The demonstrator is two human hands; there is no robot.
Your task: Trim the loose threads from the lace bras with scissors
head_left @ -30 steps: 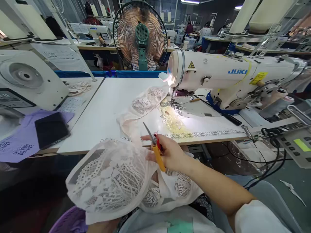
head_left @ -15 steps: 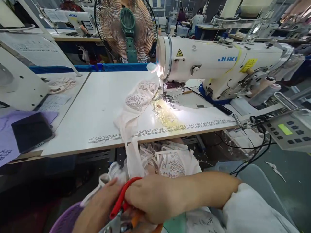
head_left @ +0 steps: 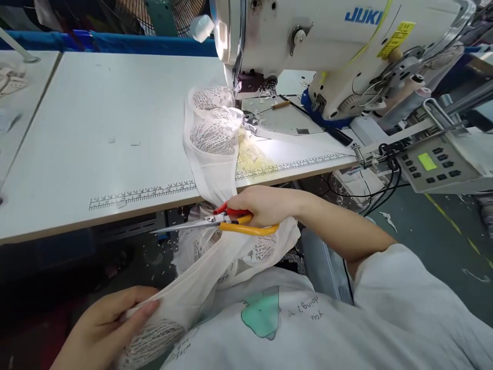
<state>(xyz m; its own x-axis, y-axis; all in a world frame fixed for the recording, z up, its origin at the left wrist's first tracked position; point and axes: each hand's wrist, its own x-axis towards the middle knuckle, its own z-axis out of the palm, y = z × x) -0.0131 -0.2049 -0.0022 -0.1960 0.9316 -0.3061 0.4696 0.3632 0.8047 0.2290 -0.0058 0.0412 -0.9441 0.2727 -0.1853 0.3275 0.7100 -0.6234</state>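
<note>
At the lower left my left hand [head_left: 111,324] pinches a stretch of white lace bra fabric [head_left: 196,282] between thumb and fingers, drawn out over my lap. My right hand [head_left: 265,203] is at the table's front edge, closed round scissors [head_left: 250,229] with red and orange handles. Their blades point left across the fabric, and the right fingertips are partly hidden. White lace bra cups [head_left: 213,136] lie on the table beside the needle area, joined to cloth that hangs over the edge beneath the right hand.
A white JUKI sewing machine [head_left: 292,41] stands at the back right, with a control panel [head_left: 435,164] beside it. A printed ruler [head_left: 154,194] runs along the front of the white tabletop [head_left: 115,103]. A grey bin [head_left: 319,267] sits below at the right.
My hands, close together before, are now apart: the left lower left with the fabric, the right up by the table edge. The scissors now point left. The view has shifted closer to the machine.
</note>
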